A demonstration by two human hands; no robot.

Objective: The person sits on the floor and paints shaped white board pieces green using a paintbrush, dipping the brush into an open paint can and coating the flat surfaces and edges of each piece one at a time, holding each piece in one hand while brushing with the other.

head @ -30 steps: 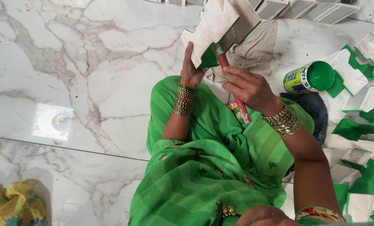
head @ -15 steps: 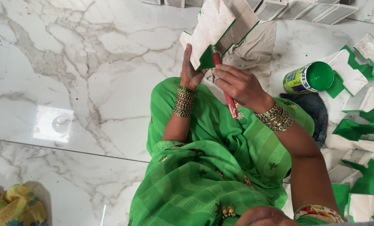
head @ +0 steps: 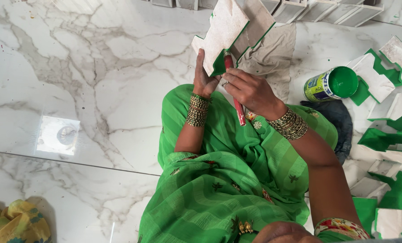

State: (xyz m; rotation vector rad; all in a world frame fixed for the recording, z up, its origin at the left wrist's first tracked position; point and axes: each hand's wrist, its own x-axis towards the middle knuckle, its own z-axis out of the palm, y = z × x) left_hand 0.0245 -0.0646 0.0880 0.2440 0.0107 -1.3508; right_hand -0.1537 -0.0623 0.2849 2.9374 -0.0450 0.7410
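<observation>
The person wears a bright green sari [head: 228, 180] of thin, faintly striped cloth scattered with small embroidered motifs in gold and red. Both wrists carry stacks of gold bangles [head: 197, 109], the left stack topped by a green one. A flowered sleeve edge [head: 340, 226] bands the right upper arm.

Both hands [head: 205, 78] [head: 250, 92] raised, fingers curled

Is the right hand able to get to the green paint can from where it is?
Probably yes. The green paint can stands open on the floor on that same side, with nothing between it and the right hand. But that hand already has a red-handled brush in its grip, so it could dip, not grab.
</observation>
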